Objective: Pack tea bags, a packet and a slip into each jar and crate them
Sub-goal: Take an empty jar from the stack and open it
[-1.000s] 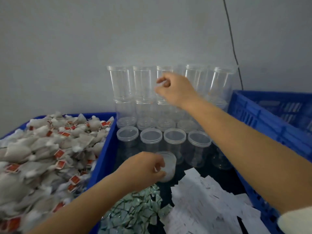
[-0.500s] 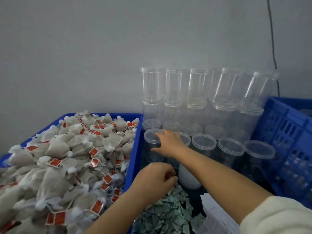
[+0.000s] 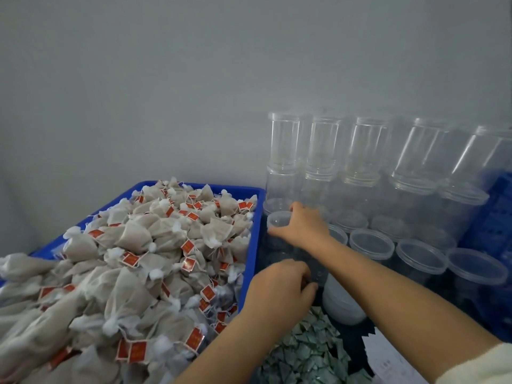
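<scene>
While the fingers of the right hand (image 3: 303, 228) curl around the rim of a clear jar (image 3: 279, 221) just beside the right wall of the blue tray (image 3: 250, 245), the left hand (image 3: 279, 289) has its fingers bent around the bottom of a jar that is too transparent to see well. Tea bags (image 3: 133, 259) with red tags fill the tray in a heap. To the right of the tray stand more jars (image 3: 371, 242), some stacked, and near its right front corner lie green packets (image 3: 307, 353), white slips (image 3: 388, 358) and a white lid (image 3: 342, 303).
</scene>
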Tool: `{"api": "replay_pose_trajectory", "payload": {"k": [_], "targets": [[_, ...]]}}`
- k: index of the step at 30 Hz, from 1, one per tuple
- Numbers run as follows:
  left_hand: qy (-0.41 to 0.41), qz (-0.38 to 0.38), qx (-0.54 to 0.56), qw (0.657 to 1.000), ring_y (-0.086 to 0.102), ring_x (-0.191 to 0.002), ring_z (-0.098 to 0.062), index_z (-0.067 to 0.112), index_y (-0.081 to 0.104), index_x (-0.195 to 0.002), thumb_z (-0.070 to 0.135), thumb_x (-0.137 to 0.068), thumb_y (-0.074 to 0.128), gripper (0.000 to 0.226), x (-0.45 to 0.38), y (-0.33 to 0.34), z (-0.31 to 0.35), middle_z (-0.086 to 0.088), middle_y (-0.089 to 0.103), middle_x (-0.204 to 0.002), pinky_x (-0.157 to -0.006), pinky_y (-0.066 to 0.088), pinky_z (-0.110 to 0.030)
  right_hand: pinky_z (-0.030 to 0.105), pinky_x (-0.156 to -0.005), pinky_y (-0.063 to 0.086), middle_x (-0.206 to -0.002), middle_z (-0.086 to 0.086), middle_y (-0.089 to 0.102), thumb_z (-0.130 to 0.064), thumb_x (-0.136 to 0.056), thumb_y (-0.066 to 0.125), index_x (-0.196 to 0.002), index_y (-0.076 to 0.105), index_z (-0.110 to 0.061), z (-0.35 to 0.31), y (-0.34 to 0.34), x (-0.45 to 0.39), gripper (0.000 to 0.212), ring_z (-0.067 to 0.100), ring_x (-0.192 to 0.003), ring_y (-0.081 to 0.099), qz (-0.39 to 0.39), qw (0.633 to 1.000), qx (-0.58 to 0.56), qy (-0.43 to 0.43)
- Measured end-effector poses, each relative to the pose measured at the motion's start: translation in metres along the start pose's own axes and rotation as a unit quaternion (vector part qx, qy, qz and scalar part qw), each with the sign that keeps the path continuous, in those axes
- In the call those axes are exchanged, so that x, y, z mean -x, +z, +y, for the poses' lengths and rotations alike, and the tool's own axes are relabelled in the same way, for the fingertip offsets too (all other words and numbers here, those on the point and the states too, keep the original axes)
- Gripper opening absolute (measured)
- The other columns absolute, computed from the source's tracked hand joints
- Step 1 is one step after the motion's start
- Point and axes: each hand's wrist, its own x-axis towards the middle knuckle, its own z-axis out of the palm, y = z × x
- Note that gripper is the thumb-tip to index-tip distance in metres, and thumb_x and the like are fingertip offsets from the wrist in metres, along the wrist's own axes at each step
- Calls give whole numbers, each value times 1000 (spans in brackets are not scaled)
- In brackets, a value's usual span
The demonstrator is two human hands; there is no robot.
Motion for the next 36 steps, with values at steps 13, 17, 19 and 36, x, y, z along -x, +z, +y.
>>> {"api": "replay_pose_trajectory", "payload": {"k": [13,17,19,36], "targets": [[115,91,-224,963,55,-119,-30,11,50,-133,49,-54,86,95,14,2,21,-10,56,-131,-99,46,-44,36,-76,59,-112,15,69,-42,-86,71,-126,59,-13,73,-69,125,51,27,-95,68,-96,795,-561,210],[204,110,-297,926,60,-114,-31,12,52,-134,38,-51,89,94,18,7,27,-13,62,-125,-94,48,-52,31,-66,52,-99,16,68,-58,-79,65,-128,61,-17,92,-71,163,64,24,-78,61,-217,736,-582,269],[219,96,-315,919,60,-113,-31,12,44,-135,41,-49,90,101,21,10,30,-13,62,-124,-93,50,-50,29,-64,46,-90,13,66,-66,-78,59,-125,64,-20,99,-70,173,67,21,-74,56,-242,761,-539,266],[147,-12,-116,982,27,-134,-11,24,8,-150,67,-72,59,103,24,21,17,10,26,-150,-109,23,-27,20,-105,38,-142,-30,28,-46,-72,83,-131,22,-73,129,-84,172,90,-5,-133,34,-159,958,-165,-173]]}}
